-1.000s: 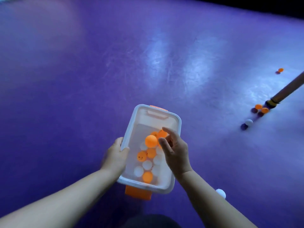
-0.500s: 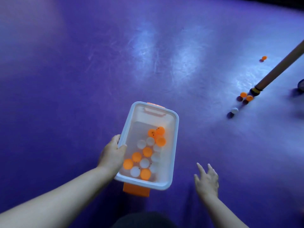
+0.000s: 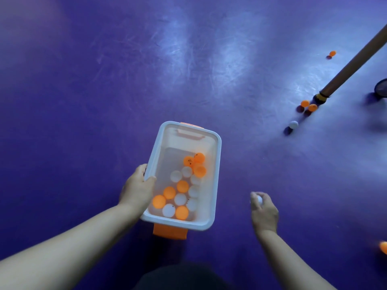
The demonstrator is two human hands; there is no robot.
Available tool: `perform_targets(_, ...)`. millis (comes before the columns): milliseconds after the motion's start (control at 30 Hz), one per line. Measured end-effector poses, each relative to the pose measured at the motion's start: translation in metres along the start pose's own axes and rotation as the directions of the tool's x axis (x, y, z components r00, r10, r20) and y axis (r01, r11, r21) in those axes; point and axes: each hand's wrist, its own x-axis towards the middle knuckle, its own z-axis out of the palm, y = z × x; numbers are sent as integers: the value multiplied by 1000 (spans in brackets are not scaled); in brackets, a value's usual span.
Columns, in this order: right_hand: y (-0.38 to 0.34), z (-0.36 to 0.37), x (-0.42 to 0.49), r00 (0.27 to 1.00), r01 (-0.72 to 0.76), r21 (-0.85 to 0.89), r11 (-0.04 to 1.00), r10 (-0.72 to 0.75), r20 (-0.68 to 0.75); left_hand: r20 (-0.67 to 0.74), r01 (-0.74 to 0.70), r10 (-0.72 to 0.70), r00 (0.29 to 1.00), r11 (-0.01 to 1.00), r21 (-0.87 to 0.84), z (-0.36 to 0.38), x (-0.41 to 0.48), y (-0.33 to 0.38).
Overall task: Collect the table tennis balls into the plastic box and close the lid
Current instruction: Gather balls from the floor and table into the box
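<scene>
— What is in the tub under your fingers?

— The plastic box (image 3: 217, 155) is open at the top. Orange and white table tennis balls (image 3: 182, 186) lie packed in it, from just beside your left thumb across to the wall away from it. The end beyond your fingertips is bare bottom. An orange latch (image 3: 170, 232) hangs from the end nearest your wrist.

— How does your left hand sit?

— Your left hand (image 3: 136, 189) clamps the long wall, with the thumb hooked over the rim to the inside and the other fingers curled against the outside. I cannot tell whether the box rests on the purple floor (image 3: 83, 101) or hangs above it.

— And your right?

— Your right hand (image 3: 265, 212) is well apart from the box, back turned up. Its fingers are curled together round a white ball (image 3: 259, 199) that peeps out at the fingertips. The hand is slightly blurred.

— What lies loose?

— Far beyond your right fingertips sits a loose white ball (image 3: 293, 124). Just past it an orange pair (image 3: 305, 103) lies side by side at the foot of a brown pole (image 3: 356, 59), and a far orange ball (image 3: 332, 53) is farther on. An edge orange ball (image 3: 384, 246) lies out past your right wrist, half cut off.
</scene>
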Motion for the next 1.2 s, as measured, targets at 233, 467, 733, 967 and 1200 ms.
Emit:
perform_targets(233, -101, 29, 7, 951, 244, 386, 890, -297, 82, 52, -5, 6, 999, 1000, -16, 27, 15, 13)
perform_targets(467, -112, 13, 56, 952, 294, 330, 897, -306, -15, 101, 5, -2, 995, 1000, -29, 50, 38, 42)
perform_targets(733, -115, -58, 107, 992, 126, 310, 942, -119, -43, 140, -171, 145, 979, 966, 192, 51, 63, 163)
perform_targets(967, -139, -94, 126, 996, 70, 310, 948, -47, -81, 226, -405, 348, 910, 864, 299, 34, 76, 288)
perform_targets(1200, -116, -121, 164, 982, -21, 243, 970, 65, -175, 354, -536, 440, 826, 808, 246, 87, 108, 320)
